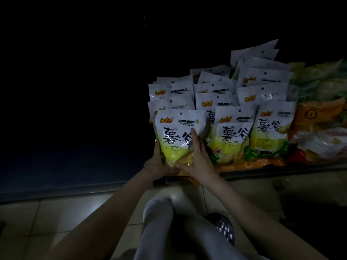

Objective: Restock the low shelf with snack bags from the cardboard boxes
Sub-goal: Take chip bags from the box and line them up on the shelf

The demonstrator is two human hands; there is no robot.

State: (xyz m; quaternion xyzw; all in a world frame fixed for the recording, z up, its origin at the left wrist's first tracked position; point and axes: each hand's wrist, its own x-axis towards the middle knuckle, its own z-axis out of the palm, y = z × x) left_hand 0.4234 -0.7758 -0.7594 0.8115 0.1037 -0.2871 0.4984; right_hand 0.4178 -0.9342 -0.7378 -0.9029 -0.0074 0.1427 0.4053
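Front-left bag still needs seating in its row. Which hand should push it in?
Left, probably. The left hand grips the front bag at its lower left edge, holding it; the right hand only lies flat on its face.

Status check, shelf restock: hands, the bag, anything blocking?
Left hand grips the front bag at its lower left; right hand flat on its face. Bag upright at the shelf edge, leftmost in the front row. Nothing blocking; left of it too dark.
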